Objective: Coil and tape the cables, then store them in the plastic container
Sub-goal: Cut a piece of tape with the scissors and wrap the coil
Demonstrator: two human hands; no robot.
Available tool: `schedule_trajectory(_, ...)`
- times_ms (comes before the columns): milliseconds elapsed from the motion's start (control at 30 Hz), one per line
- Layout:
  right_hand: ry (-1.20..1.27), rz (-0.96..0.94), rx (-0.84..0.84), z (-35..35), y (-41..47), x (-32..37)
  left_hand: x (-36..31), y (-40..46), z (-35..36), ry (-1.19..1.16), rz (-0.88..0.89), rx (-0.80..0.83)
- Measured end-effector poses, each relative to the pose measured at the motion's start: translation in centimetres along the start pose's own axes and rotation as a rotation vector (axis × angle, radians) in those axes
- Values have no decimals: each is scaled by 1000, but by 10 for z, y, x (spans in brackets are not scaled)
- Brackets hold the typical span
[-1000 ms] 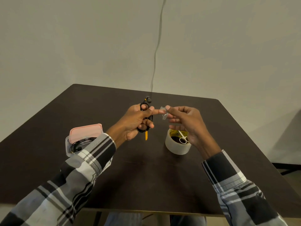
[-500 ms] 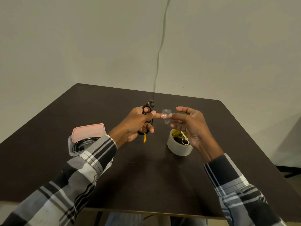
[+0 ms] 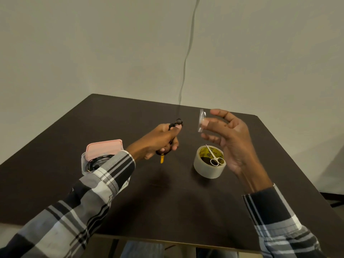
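My left hand [image 3: 160, 138] grips a small coil of black cable [image 3: 177, 122] above the table; a yellow end [image 3: 162, 159] hangs below the fist. To its right my right hand [image 3: 232, 138] is raised with the fingers spread, and a short clear piece of tape [image 3: 201, 119] sticks to one fingertip. The two hands are apart. A plastic container [image 3: 84, 162] with a pink lid [image 3: 104, 148] leaning on it sits at the left, partly behind my left sleeve, and holds another black cable [image 3: 98, 161].
A roll of clear tape [image 3: 206, 170] lies flat on the dark table [image 3: 167, 202] under my right hand, with small silver scissors [image 3: 214, 157] resting across its top. A thin cord [image 3: 186, 53] hangs down the wall behind the table.
The hands were fingertip to fingertip with the tape piece between them. They have drawn apart; the tape stays on my right fingertip, and my left index finger has curled back onto the coil.
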State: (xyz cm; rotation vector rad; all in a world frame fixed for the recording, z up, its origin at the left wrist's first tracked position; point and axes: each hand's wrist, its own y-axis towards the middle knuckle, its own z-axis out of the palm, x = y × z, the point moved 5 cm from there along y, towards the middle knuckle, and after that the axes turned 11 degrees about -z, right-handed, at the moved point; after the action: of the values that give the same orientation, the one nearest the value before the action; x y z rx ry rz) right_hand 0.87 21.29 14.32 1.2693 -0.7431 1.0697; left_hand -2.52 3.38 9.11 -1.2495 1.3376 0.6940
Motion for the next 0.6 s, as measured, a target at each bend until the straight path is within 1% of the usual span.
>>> schedule_trajectory(133,34,-35,24,14,0,-10,2,3,8,-114,-115,95)
schedule_trajectory(200,45,-52,22,18,2,-12,1,3,10,-170,-140,111)
schedule_trajectory(267,35,-66,18,21,5,-13,1,3,8,-227,-152,99)
schedule_trajectory(400,-2,-84,27,23,11,-19,0,2,7,-219,-161,65)
schedule_trajectory(600,43,-62,31,26,13,-33,-8,-2,10,-252,-158,105)
